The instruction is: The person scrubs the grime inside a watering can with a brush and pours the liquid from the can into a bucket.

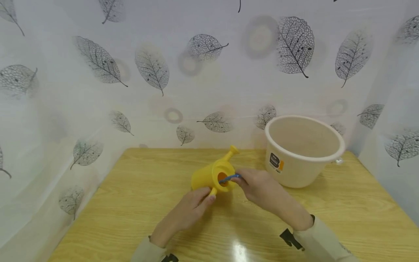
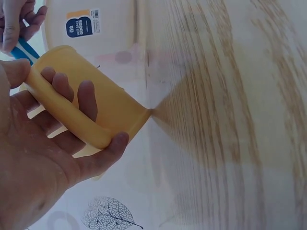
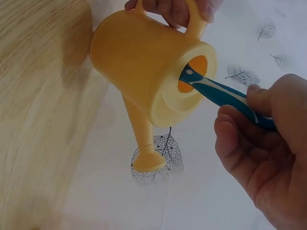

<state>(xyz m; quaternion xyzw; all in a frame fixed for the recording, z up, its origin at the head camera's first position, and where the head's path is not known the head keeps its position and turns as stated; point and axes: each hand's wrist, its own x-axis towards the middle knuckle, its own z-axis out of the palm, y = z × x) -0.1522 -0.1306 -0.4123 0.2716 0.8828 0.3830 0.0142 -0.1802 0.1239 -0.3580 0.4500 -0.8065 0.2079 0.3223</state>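
A yellow watering can (image 1: 203, 177) is tilted over the table, its round top opening towards the right and its spout (image 3: 139, 124) pointing away. My left hand (image 1: 188, 211) grips the can by its looped handle (image 2: 67, 111), fingers passing through the loop. From the right, my right hand (image 1: 262, 187) pinches a blue-and-white brush-like handle (image 3: 223, 96) between thumb and fingers. The far end of that handle goes into the can's opening and is hidden inside. In the left wrist view, the can's lower edge (image 2: 144, 117) meets the tabletop.
A large cream bucket (image 1: 291, 173) with a label stands at the back right, beyond my right hand. The wood-grain table (image 1: 137, 207) spreads under everything. Behind and beside it hangs a pale sheet (image 1: 183, 87) printed with dark leaves.
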